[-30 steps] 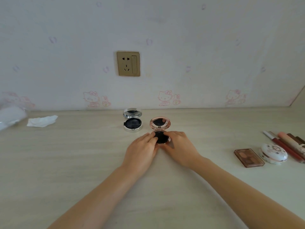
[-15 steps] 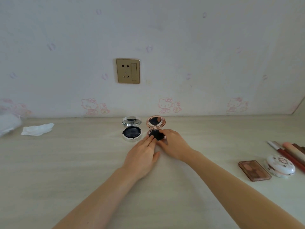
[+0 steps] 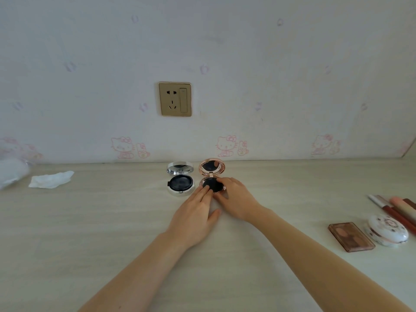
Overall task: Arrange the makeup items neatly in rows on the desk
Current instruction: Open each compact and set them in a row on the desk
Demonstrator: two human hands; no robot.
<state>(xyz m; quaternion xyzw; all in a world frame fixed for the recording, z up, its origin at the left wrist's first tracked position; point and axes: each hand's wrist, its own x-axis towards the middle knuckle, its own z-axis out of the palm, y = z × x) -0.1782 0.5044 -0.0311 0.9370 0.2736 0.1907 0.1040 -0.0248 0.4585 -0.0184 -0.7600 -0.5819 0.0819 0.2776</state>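
Head view, desk against wall. Step in hand, as I judge it: seating the pink compact beside the silver compact to start a row at desk rear-centre. Both compacts stand lid-up, mirrors facing me, bases just beside each other, not clearly touching. My left hand lies flat, fingers straight, fingertips pressing the near-left rim of the pink base; my right hand has fingers curled round the near-right edge of that base, so it grips it. Next move, by my estimate: nudge the pink base till its front lines up w/ the silver one, let go, then reach right for the remaining items, which sit well apart from the row. Count: compacts open, 2; brown palette, 1; white round case, 1, just beside the palette; sticks/pencils at far right, approx. 4 or 5, cut by frame edge so cannot tell exactly. Non-makeup: crumpled tissue, 1; blurred white object at left edge, 1; wall socket, 1.
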